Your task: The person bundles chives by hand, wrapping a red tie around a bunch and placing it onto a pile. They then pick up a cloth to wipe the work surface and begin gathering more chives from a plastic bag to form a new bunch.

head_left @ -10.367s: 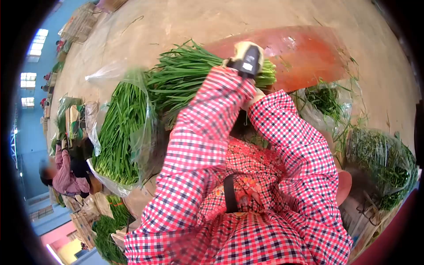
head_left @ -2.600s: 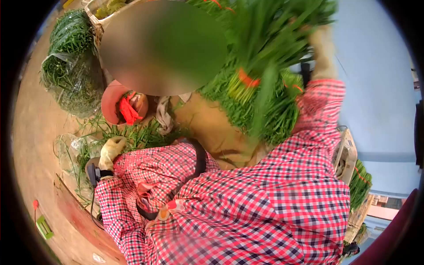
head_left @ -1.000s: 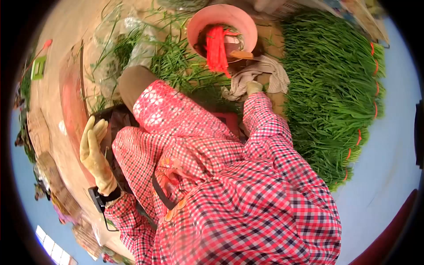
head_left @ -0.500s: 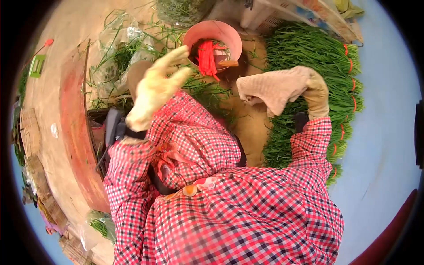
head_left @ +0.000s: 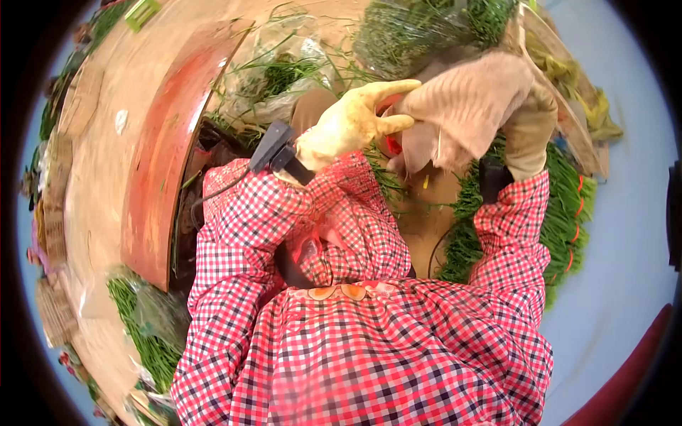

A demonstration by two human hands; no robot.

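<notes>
Concrete floor (head_left: 99, 184) — red board (head_left: 160, 163), bagged greens (head_left: 280, 71) w/ tied chive bundles (head_left: 568, 213) on it.

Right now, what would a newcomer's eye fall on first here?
Probably the red-checked shirt filling the lower half of the view. Above it, the right hand, in a tan glove, grips a beige cloth, while the left hand, in a yellow glove, points toward it with fingers extended. Bundled green stalks lie at the right, beside the sleeve.
</notes>
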